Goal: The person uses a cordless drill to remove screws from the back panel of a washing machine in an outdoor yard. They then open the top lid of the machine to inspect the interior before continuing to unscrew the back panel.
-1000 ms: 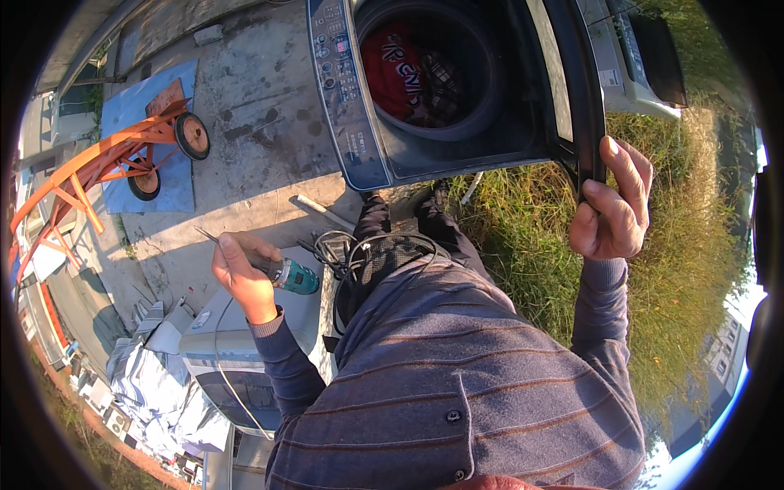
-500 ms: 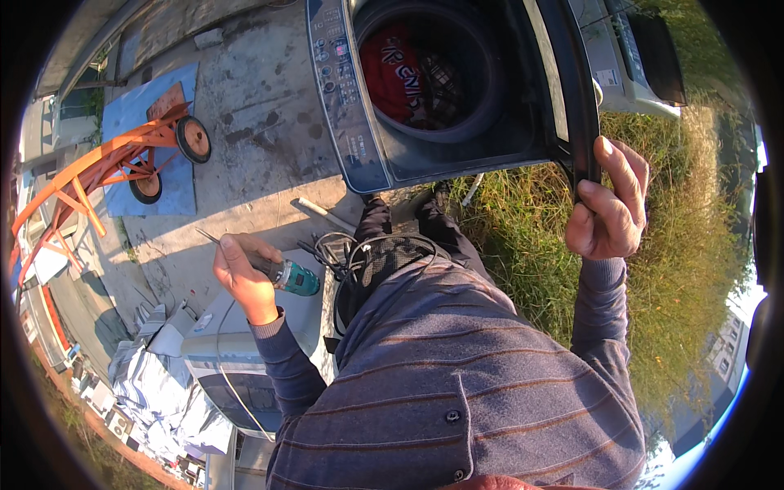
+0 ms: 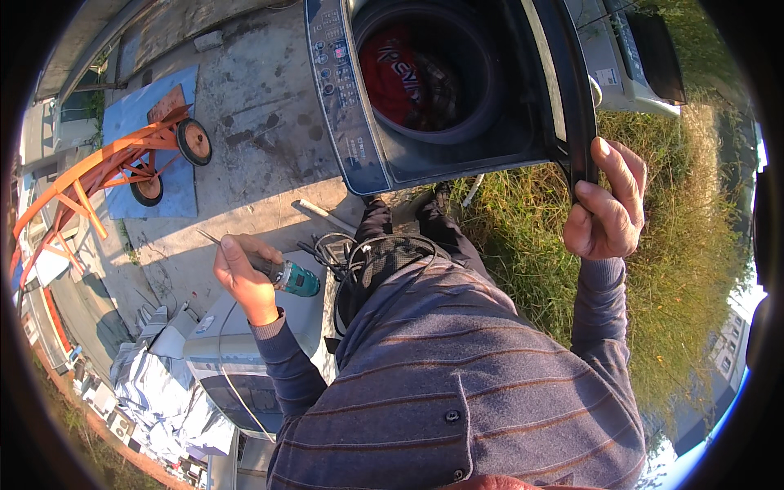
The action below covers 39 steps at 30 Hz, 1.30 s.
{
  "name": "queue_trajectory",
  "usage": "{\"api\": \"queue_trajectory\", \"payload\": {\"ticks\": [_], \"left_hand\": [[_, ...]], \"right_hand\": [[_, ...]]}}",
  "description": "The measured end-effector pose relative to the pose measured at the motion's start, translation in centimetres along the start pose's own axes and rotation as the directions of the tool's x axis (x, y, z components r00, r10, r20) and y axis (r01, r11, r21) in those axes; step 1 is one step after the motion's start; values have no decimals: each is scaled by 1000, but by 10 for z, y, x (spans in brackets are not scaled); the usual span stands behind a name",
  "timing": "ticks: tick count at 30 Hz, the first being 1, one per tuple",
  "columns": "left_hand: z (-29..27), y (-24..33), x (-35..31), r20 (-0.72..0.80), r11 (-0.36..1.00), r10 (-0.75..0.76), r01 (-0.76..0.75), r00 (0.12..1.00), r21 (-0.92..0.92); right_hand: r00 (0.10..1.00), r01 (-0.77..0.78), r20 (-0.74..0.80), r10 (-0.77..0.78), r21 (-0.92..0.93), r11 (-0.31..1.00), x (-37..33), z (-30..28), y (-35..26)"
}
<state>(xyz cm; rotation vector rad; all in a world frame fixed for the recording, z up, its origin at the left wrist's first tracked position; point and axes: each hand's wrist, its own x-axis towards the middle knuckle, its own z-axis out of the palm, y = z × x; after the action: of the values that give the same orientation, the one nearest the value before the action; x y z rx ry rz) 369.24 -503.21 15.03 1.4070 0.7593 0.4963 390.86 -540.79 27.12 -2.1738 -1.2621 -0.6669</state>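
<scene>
My left hand (image 3: 246,273) is closed round a screwdriver (image 3: 299,278); its teal handle end sticks out on the right and its thin metal shaft points up and left. My right hand (image 3: 611,198) pinches the edge of the raised dark lid (image 3: 577,106), thumb on one side and fingers on the other. In front of me stands a top-loading washing machine (image 3: 359,159) with its lid up and a button panel along its left side. Inside the drum (image 3: 482,106) lie a red garment (image 3: 390,77) with pale lettering and a dark checked cloth (image 3: 442,94).
An orange hand truck (image 3: 122,159) with two wheels rests on a blue sheet (image 3: 175,196) at the left. A grey-white appliance (image 3: 224,343) stands by my left arm. Coiled cables (image 3: 335,253) hang at my waist. Tall grass (image 3: 670,269) grows at the right, and another white machine (image 3: 608,57) stands behind the lid.
The red garment and checked cloth have turned a little inside the drum. Both hands keep their holds and have hardly moved.
</scene>
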Motion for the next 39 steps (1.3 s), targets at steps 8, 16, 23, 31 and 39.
{"api": "queue_trajectory", "payload": {"ticks": [8,16,23,31,39], "left_hand": [[-1,-1,2,9,1000,-9,9,1000,-28],[0,-1,3,4,1000,1,-1,1000,13],[0,-1,4,13,1000,5,-5,1000,-2],[3,1,4,17,1000,12,-12,1000,27],[2,0,5,22,1000,11,-12,1000,26]], "right_hand": [[1000,5,1,-5,9,1000,0,0,1],[1000,-4,1,4,3,1000,0,0,0],[1000,-3,20,3,10,1000,1,-1,1],[1000,6,26,-6,-5,1000,1,-1,0],[1000,18,8,-18,7,1000,1,1,1]]}}
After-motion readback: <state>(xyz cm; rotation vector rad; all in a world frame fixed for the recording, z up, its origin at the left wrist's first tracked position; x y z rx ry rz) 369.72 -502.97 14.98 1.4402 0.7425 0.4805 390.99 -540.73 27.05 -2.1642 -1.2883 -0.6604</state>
